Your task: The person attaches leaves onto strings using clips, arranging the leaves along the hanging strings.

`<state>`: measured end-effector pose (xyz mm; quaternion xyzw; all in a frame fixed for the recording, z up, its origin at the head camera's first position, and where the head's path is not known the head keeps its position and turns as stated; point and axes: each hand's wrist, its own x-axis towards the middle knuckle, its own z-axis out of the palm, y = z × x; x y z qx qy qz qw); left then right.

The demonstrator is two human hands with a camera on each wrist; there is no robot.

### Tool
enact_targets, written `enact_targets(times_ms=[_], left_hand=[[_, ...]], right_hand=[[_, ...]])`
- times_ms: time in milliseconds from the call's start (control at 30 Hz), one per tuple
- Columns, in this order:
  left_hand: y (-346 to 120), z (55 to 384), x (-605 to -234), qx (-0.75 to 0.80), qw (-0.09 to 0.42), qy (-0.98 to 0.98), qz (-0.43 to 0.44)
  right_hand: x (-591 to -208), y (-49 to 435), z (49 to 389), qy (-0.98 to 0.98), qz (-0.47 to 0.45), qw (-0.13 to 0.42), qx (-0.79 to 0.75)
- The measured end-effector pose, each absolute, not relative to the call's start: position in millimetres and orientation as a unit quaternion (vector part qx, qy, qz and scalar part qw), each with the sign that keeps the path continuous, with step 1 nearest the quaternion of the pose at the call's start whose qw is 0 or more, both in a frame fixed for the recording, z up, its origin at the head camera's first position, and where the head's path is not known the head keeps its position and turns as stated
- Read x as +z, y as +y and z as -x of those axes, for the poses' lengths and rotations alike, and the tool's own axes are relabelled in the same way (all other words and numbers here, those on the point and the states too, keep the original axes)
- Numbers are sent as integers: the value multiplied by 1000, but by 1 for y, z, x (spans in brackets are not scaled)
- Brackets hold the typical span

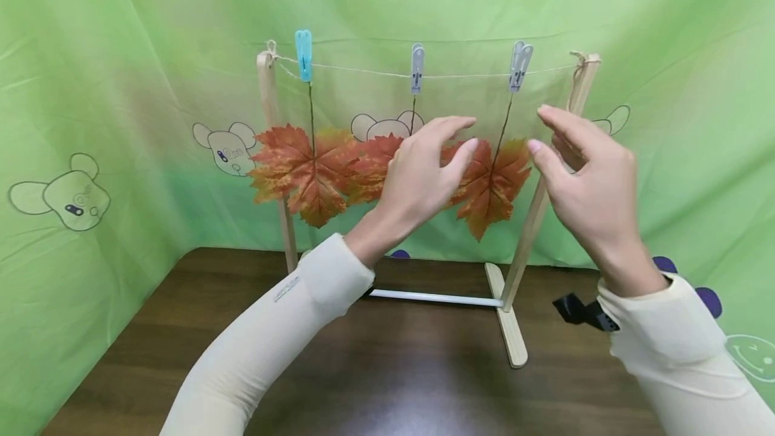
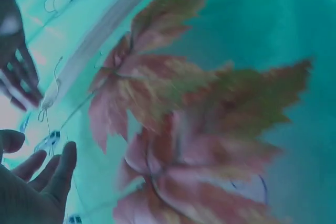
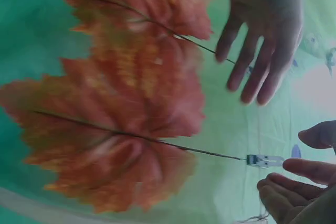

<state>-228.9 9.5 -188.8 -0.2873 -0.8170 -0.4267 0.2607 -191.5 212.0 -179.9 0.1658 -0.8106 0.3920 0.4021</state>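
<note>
Three orange-red artificial maple leaves hang by their stems from a string (image 1: 363,71): a left leaf (image 1: 303,170), a middle leaf (image 1: 372,167) partly hidden by a hand, and a right leaf (image 1: 487,190). A blue clothespin (image 1: 304,56) and two grey clothespins, one in the middle (image 1: 417,67) and one on the right (image 1: 519,66), clip the stems. My left hand (image 1: 420,173) is raised before the middle leaf, fingers loosely bent around nothing. To the right, my right hand (image 1: 596,180) also holds nothing; the right wrist view shows its fingers near a clothespin (image 3: 265,160).
A wooden frame, with a left post (image 1: 269,93) and right post (image 1: 533,221), carries the string. Its white crossbar (image 1: 436,298) and right foot (image 1: 511,335) stand on the brown table (image 1: 375,369). Green printed cloth (image 1: 151,86) surrounds the table behind and at the sides.
</note>
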Motion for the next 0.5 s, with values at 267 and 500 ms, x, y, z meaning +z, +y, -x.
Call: enact_targets(times_ms=[267,500], left_hand=[[-36,212,-224,-358,290,-848,262],[-75,194,-260,-275,310,-881,227]], right_hand=[[-224,221,181,-847,-208,392,293],[-260,219,177,-878,-203,351,254]])
